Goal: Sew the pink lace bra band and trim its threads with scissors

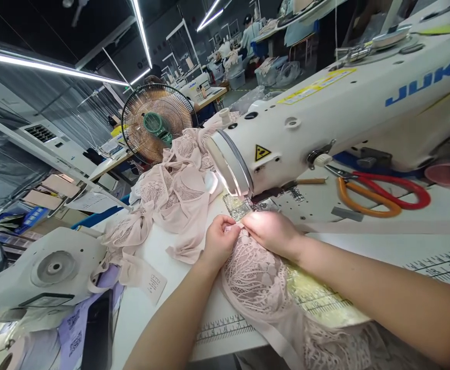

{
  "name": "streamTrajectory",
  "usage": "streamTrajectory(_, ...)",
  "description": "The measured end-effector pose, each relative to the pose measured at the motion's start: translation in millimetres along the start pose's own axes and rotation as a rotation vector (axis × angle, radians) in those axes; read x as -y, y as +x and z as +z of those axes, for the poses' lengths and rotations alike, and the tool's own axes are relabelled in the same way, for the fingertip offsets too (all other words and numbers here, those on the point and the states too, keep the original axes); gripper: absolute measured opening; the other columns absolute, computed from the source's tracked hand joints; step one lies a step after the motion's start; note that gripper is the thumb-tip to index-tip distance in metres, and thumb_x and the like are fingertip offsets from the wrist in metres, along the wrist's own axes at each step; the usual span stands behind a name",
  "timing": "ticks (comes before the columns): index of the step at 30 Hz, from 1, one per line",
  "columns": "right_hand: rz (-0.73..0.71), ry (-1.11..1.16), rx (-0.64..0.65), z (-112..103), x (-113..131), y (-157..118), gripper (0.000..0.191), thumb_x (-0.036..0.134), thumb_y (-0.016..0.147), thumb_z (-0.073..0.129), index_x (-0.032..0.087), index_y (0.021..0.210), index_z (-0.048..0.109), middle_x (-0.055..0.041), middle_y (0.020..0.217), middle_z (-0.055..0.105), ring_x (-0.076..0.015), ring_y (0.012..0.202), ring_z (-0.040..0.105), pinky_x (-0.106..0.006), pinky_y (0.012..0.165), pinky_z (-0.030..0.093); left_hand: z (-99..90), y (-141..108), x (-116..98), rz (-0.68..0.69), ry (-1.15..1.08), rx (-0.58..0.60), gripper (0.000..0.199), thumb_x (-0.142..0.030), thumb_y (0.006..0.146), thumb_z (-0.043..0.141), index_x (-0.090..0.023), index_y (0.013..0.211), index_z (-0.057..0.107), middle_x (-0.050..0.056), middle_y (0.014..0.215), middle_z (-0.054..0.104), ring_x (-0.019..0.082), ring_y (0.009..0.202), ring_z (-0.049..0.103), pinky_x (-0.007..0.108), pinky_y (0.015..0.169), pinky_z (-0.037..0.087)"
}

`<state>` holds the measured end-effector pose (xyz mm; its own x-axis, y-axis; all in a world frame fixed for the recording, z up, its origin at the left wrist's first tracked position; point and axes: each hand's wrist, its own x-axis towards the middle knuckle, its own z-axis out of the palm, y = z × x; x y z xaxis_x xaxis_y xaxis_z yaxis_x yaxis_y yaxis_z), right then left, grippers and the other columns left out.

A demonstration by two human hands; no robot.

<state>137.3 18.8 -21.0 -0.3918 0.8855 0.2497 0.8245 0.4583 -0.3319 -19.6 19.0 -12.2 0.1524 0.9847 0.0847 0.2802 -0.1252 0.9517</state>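
Observation:
A pale pink lace bra (pixel 258 277) lies on the sewing table in front of me, its lower part hanging over the near edge. My left hand (pixel 222 239) pinches its upper tip between thumb and fingers. Close beside it, my right hand (pixel 273 231) is closed on the same tip of the bra, its fingertips partly hidden. Both hands are just in front of the needle area of a white sewing machine (pixel 279 146), whose lamp lights them. The needle itself is hard to make out behind my right hand.
More pink lace bras (pixel 182 185) are heaped left of the machine head. Scissors with orange and red handles (pixel 371 195) lie on the right. A second machine (pixel 51 267) and a dark phone (pixel 97 329) are at left. A large fan (pixel 157 123) stands behind.

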Motion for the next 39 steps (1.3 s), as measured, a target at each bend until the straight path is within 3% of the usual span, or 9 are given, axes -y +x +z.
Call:
streamTrajectory(3, -0.030, 0.028, -0.039, -2, -2, -1, 0.021, 0.022, 0.083, 0.041, 0.019, 0.082, 0.062, -0.0054, 0.081, 0.063, -0.0159, 0.070, 0.054, -0.026, 0.056, 0.029, -1.5, 0, 1, 0.092, 0.087, 0.009, 0.013, -0.022, 0.071, 0.058, -0.016, 0.082, 0.053, 0.001, 0.079, 0.056, 0.014, 0.076, 0.052, 0.026, 0.073, 0.040)
streamTrajectory(7, -0.054, 0.130, -0.143, -1, -6, -3, 0.023, 0.022, 0.084, 0.041, 0.020, 0.089, 0.063, -0.0056, 0.086, 0.063, -0.0163, 0.074, 0.056, -0.025, 0.063, 0.037, -4.8, -1, 4, 0.139, 0.138, 0.003, 0.013, -0.019, 0.073, 0.054, -0.017, 0.086, 0.053, 0.002, 0.083, 0.058, 0.015, 0.080, 0.055, 0.028, 0.076, 0.041)
streamTrajectory(10, -0.040, 0.144, -0.115, 1, -7, -2, 0.024, 0.025, 0.086, 0.040, 0.022, 0.089, 0.064, -0.0051, 0.086, 0.064, -0.0167, 0.076, 0.057, -0.025, 0.066, 0.039, -4.9, -2, 6, 0.175, 0.201, -0.001, 0.014, -0.018, 0.073, 0.054, -0.017, 0.087, 0.054, 0.003, 0.084, 0.060, 0.016, 0.080, 0.056, 0.028, 0.076, 0.043)
streamTrajectory(20, 0.054, -0.012, 0.040, -10, 8, -3, 0.022, 0.022, 0.083, 0.043, 0.017, 0.083, 0.064, -0.0071, 0.079, 0.065, -0.0173, 0.068, 0.057, -0.026, 0.053, 0.027, 0.1, -4, 1, 0.210, 0.300, 0.015, 0.013, -0.015, 0.074, 0.053, -0.018, 0.085, 0.059, 0.002, 0.083, 0.065, 0.015, 0.078, 0.059, 0.027, 0.074, 0.046)
streamTrajectory(24, 0.057, -0.063, 0.038, -7, 13, -4, 0.024, 0.019, 0.082, 0.040, 0.015, 0.085, 0.063, -0.0098, 0.077, 0.064, -0.0183, 0.064, 0.056, -0.029, 0.050, 0.019, 1.8, -4, 2, 0.220, 0.278, 0.030, 0.011, -0.015, 0.074, 0.053, -0.018, 0.082, 0.059, 0.002, 0.082, 0.065, 0.016, 0.078, 0.059, 0.028, 0.075, 0.046)
streamTrajectory(28, 0.059, -0.059, -0.012, -8, 11, -5, 0.022, 0.023, 0.083, 0.039, 0.018, 0.084, 0.060, -0.0073, 0.080, 0.063, -0.0178, 0.067, 0.055, -0.029, 0.051, 0.021, 1.9, -4, 4, 0.212, 0.278, 0.037, 0.011, -0.016, 0.074, 0.054, -0.018, 0.083, 0.060, 0.002, 0.082, 0.065, 0.016, 0.077, 0.058, 0.027, 0.073, 0.045)
streamTrajectory(34, -0.054, 0.360, -0.215, -22, 4, -12, 0.016, 0.022, 0.078, 0.040, 0.019, 0.064, 0.047, -0.0017, 0.076, 0.054, -0.0126, 0.067, 0.049, -0.024, 0.059, 0.034, 1.9, -5, 6, 0.167, 0.275, 0.028, 0.009, -0.018, 0.073, 0.055, -0.018, 0.080, 0.060, 0.001, 0.077, 0.064, 0.016, 0.075, 0.057, 0.025, 0.070, 0.044)
streamTrajectory(39, -0.123, 0.494, -0.158, -20, -3, -15, 0.016, 0.023, 0.078, 0.041, 0.019, 0.064, 0.045, -0.0015, 0.071, 0.052, -0.0127, 0.065, 0.048, -0.024, 0.060, 0.039, 2.8, -5, 11, 0.124, 0.272, 0.029, 0.009, -0.018, 0.072, 0.055, -0.018, 0.080, 0.060, 0.001, 0.077, 0.063, 0.016, 0.074, 0.056, 0.026, 0.070, 0.043)
